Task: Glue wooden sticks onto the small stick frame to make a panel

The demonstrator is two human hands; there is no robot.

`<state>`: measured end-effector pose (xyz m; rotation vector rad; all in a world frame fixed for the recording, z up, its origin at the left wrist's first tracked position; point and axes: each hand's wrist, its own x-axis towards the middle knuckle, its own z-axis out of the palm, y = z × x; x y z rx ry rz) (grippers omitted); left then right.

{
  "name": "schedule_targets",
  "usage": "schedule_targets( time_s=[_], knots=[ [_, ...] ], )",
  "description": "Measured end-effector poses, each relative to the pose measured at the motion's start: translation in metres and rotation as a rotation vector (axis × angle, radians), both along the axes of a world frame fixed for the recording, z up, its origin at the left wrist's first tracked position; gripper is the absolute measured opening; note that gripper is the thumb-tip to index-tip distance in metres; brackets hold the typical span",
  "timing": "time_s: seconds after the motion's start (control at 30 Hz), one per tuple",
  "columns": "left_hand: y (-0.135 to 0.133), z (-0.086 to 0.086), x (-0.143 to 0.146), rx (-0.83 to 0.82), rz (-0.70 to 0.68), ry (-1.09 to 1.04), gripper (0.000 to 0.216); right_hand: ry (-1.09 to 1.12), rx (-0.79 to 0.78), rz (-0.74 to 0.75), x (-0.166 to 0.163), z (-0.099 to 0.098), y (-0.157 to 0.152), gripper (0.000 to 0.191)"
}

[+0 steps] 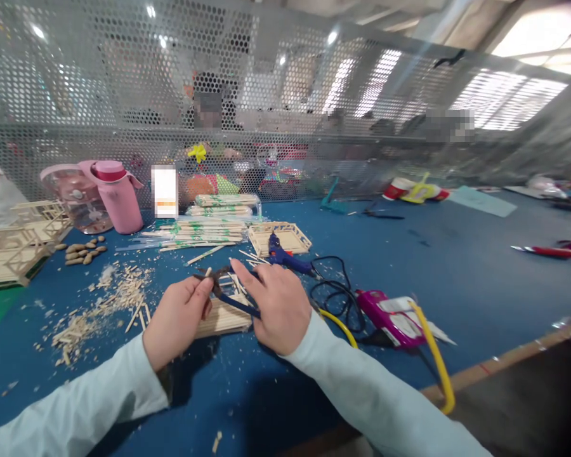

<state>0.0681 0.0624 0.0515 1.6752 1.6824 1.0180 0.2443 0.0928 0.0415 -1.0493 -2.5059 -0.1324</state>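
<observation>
My left hand point(177, 320) pinches a short wooden stick point(208, 273) between thumb and finger. In my right hand point(284, 308) is a pair of cutting pliers point(235, 304), its dark blue handles inside my fingers and its jaws at the stick. Whether the jaws touch the stick is hard to see. Below both hands a small wooden stick structure point(224, 321) lies on the blue table, partly hidden by them. Just beyond my right hand rests a blue glue gun point(289, 258) with a black cord, by a railed wooden stick tray point(292, 240).
Wood scraps point(118, 292) litter the left side. Bundles of sticks point(209, 231) lie farther back, beside a pink bottle point(118, 200). Wooden stick models point(9, 254) stand at far left. A magenta device point(390, 317) and yellow-handled tool point(433, 349) sit right. A perforated metal screen closes the back.
</observation>
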Motion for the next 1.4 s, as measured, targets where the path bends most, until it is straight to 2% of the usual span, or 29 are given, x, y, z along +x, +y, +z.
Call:
schedule_targets(
  time_s=[0.07,0.17,0.23,0.33,0.4,0.53,0.67,0.77,0.87,0.97,1.07,1.17,1.33,1.4],
  knots=[
    [0.0,0.001,-0.001,0.03,0.001,0.018,0.044,0.033,-0.011,0.0,-0.001,0.004,-0.002,0.079],
    [-0.005,0.005,-0.002,0.16,-0.048,0.088,0.039,0.229,-0.177,0.039,0.005,0.007,0.002,0.077],
    [-0.01,0.007,-0.003,0.243,-0.114,0.141,0.035,0.298,-0.277,-0.055,0.014,0.008,0.01,0.077],
    [-0.015,0.004,-0.005,0.309,-0.187,0.216,0.034,0.161,-0.358,-0.295,0.029,0.004,0.023,0.075],
    [-0.015,-0.001,-0.007,0.321,-0.237,0.271,0.039,0.001,-0.409,-0.374,0.036,-0.005,0.026,0.072],
    [-0.01,-0.012,-0.01,0.306,-0.285,0.339,0.047,-0.185,-0.46,-0.42,0.033,-0.026,0.024,0.067],
    [-0.01,-0.018,-0.013,0.263,-0.248,0.331,0.046,-0.189,-0.395,-0.431,0.026,-0.032,0.022,0.067],
    [-0.012,-0.02,-0.011,0.278,-0.235,0.327,0.052,-0.043,-0.269,-0.331,0.026,-0.022,0.016,0.062],
    [-0.015,-0.023,-0.005,0.316,-0.286,0.349,0.055,0.138,-0.168,-0.037,0.023,-0.006,0.003,0.044],
    [-0.018,-0.023,0.003,0.365,-0.344,0.389,0.054,0.149,-0.145,0.214,0.015,0.008,-0.006,0.028],
    [-0.018,-0.019,-0.003,0.412,-0.359,0.457,0.053,0.12,-0.087,0.307,0.01,0.014,0.002,0.027],
    [-0.008,-0.015,-0.031,0.423,-0.249,0.55,0.047,0.174,-0.037,0.253,0.012,0.015,0.02,0.023],
    [0.022,-0.025,-0.093,0.296,0.239,0.516,0.035,0.304,-0.217,0.16,0.019,-0.001,0.041,0.017],
    [0.028,-0.033,-0.105,0.267,0.342,0.489,0.034,0.332,-0.252,0.177,0.018,-0.01,0.043,0.016]
  ],
)
